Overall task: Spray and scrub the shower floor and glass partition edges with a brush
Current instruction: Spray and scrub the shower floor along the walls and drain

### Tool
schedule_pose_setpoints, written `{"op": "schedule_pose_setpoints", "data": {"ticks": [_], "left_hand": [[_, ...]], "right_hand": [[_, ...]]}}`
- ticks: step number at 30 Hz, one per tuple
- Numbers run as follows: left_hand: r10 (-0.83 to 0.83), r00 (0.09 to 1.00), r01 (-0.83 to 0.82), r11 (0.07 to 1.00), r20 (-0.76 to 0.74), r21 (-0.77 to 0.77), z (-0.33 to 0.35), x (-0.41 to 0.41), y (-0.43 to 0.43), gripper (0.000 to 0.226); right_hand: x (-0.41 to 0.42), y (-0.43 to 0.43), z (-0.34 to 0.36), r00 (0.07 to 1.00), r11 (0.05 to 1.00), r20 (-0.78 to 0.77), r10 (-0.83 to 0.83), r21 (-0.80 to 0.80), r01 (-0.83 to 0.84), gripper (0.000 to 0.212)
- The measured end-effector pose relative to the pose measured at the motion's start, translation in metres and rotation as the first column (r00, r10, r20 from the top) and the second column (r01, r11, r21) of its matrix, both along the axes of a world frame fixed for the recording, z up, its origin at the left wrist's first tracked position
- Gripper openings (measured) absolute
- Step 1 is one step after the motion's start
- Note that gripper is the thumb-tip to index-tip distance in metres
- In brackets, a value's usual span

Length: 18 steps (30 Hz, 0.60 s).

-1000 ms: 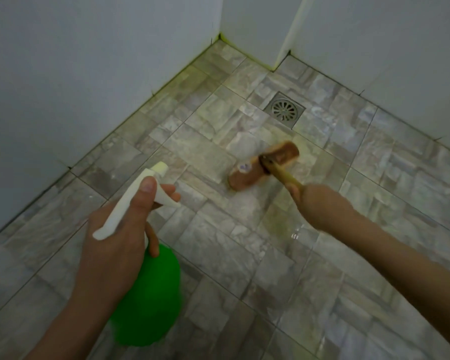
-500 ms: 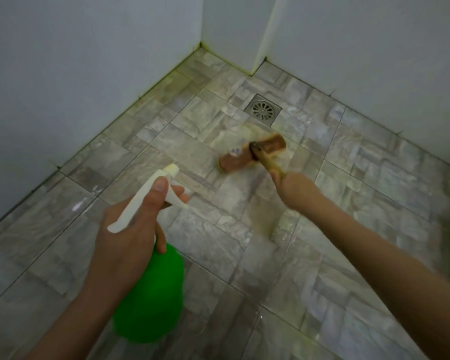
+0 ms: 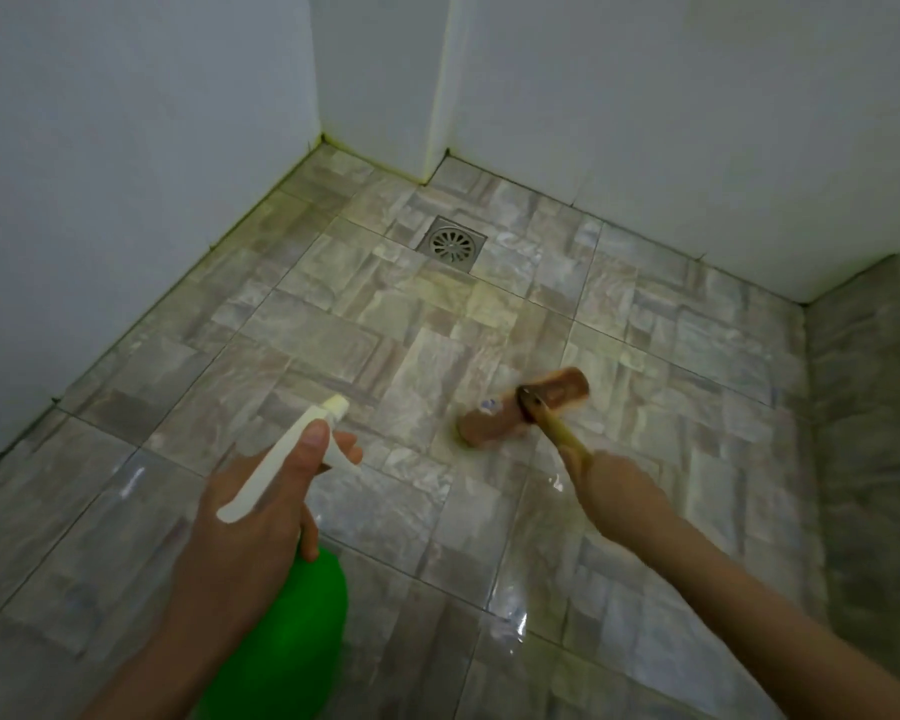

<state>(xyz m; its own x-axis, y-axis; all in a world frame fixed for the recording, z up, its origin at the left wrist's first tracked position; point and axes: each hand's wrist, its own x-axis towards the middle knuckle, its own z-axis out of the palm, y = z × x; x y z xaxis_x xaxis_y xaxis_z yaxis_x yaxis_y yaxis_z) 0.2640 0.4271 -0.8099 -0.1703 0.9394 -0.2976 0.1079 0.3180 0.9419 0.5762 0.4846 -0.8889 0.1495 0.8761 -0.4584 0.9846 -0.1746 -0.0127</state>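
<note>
Brush [image 3: 523, 407] head sits bristles-down on the wet shower floor [image 3: 333, 330], five o'clock of the drain [image 3: 451, 244], placed for scrubbing. Right hand [image 3: 614, 491] grip wraps its handle; left hand [image 3: 250, 527] grip clasps spray bottle [image 3: 292, 631], nozzle forward.

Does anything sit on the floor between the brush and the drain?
Nothing visible does. Between the brush, gripped by the right hand, and the floor drain lies only wet tiled floor.
</note>
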Motion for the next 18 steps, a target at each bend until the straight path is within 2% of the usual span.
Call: {"op": "schedule_pose_setpoints", "data": {"ticks": [3, 7, 9, 12, 14, 16, 18], "left_hand": [[-0.103, 0.994, 0.102, 0.995, -0.029, -0.014, 0.006, 0.014, 0.005, 0.049], [-0.245, 0.965, 0.243, 0.970, -0.099, -0.030, 0.024, 0.031, 0.015, 0.042], [-0.298, 0.949, 0.294, 0.955, -0.107, -0.049, 0.031, 0.041, 0.021, 0.043], [-0.399, 0.907, 0.391, 0.917, -0.133, -0.084, 0.032, 0.061, 0.027, 0.047], [-0.422, 0.897, 0.413, 0.906, -0.128, -0.096, 0.029, 0.079, 0.030, 0.043], [-0.417, 0.901, 0.406, 0.908, -0.119, -0.104, 0.025, 0.095, 0.032, 0.050], [-0.406, 0.908, 0.398, 0.913, -0.103, -0.094, 0.024, 0.108, 0.033, 0.056]], "right_hand": [[0.007, 0.028, -0.004, 0.999, 0.999, -0.038, -0.021, 0.026, 0.022, 0.056], [0.026, -0.099, 0.037, 0.996, 0.997, 0.067, -0.061, -0.051, 0.065, 0.076], [0.029, -0.144, 0.047, 0.976, 0.967, 0.061, -0.208, -0.140, 0.214, 0.076], [0.032, -0.112, 0.026, 0.956, 0.951, 0.029, -0.292, -0.100, 0.294, 0.055], [0.036, -0.059, 0.010, 0.944, 0.948, -0.089, -0.317, -0.023, 0.316, 0.058], [0.046, -0.017, 0.002, 0.931, 0.937, -0.143, -0.337, 0.048, 0.347, 0.061], [0.062, -0.033, 0.002, 0.918, 0.924, -0.142, -0.371, 0.043, 0.380, 0.060]]}}
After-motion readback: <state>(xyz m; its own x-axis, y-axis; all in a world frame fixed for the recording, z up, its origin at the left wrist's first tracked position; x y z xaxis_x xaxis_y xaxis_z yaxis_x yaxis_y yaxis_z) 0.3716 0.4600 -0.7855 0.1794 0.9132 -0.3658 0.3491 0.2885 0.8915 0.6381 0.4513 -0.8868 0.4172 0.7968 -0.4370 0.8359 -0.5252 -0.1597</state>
